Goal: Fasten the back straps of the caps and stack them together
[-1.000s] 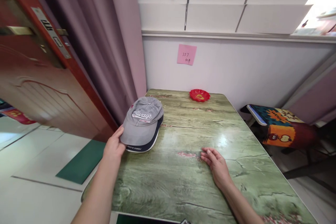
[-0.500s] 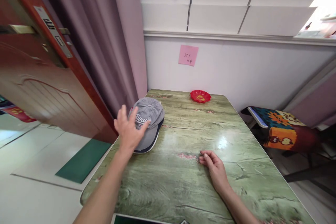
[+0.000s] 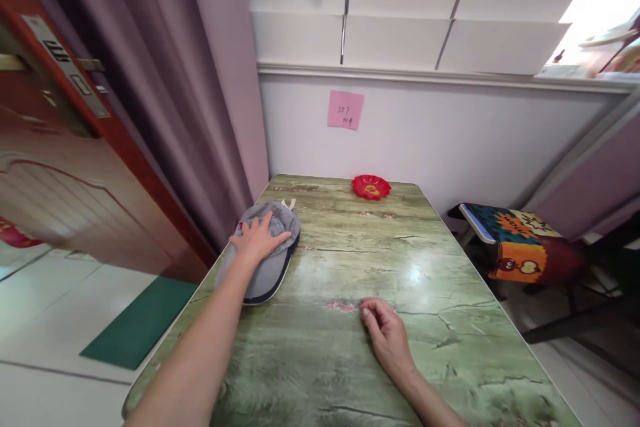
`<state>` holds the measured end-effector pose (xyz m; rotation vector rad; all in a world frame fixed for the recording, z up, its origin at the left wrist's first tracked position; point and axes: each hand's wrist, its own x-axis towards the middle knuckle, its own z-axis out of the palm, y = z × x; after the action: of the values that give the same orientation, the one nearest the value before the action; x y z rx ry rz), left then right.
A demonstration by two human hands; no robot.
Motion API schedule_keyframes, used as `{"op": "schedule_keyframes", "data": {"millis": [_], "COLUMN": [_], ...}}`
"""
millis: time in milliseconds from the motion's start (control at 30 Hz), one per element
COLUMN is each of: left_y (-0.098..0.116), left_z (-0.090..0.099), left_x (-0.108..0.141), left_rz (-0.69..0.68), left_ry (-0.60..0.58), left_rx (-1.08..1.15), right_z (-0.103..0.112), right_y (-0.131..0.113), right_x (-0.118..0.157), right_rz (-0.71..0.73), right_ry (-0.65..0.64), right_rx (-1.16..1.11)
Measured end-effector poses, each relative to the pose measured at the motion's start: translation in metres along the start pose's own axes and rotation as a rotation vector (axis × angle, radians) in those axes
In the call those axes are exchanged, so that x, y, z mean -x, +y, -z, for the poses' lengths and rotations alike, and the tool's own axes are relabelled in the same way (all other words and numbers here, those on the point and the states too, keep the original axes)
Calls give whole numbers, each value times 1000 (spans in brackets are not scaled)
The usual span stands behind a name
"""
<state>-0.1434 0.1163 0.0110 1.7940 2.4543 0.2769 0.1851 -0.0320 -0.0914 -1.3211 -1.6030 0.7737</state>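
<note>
A grey baseball cap [image 3: 267,277] with a dark-edged brim lies at the left side of the green wood-patterned table [image 3: 320,360]. My left hand [image 3: 257,240] rests on the cap's crown, fingers spread and pressing it down, so the lettering on its front is covered. On the tabletop to the right, well apart from the cap, my right hand [image 3: 385,327] lies with its fingers curled in and the thumb against them. Nothing shows in it.
A red scalloped dish [image 3: 371,187] sits at the table's far edge, below a pink note [image 3: 345,109] on the wall. Right of the table stands a stool [image 3: 525,240] with a colourful cover. A brown door [image 3: 65,193] and purple curtain [image 3: 200,67] border the left.
My left hand has come down from above the cap onto its crown, which now looks flattened. My right hand has curled more tightly. The view has shifted slightly.
</note>
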Motion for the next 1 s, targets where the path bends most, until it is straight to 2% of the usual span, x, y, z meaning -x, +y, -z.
{"op": "schedule_keyframes", "data": {"millis": [100, 233, 300, 367, 433, 500, 667, 1000], "left_y": [1, 1, 0, 1, 2, 3, 2, -4], "left_z": [2, 3, 3, 4, 5, 5, 4, 0], "left_x": [1, 0, -1, -2, -1, -1, -4, -14], "left_rz": [-2, -11, -13, -10, -5, -2, -13, -11], "left_ry": [14, 38, 40, 39, 40, 37, 40, 21], "left_rx": [5, 15, 22, 25, 25, 21, 26, 0], "right_z": [-3, -3, 4, 14, 24, 32, 36, 38], "right_y": [1, 9, 13, 18, 23, 30, 39, 30], "right_x": [-1, -10, -19, -31, -43, -54, -68, -65], "right_rz": [-71, -192, -136, -11, 100, 145, 142, 128], "right_ry": [-17, -63, -122, -162, -157, -138, -143, -214], "right_rx": [-54, -255, -209, -66, 66, 128, 140, 134]}}
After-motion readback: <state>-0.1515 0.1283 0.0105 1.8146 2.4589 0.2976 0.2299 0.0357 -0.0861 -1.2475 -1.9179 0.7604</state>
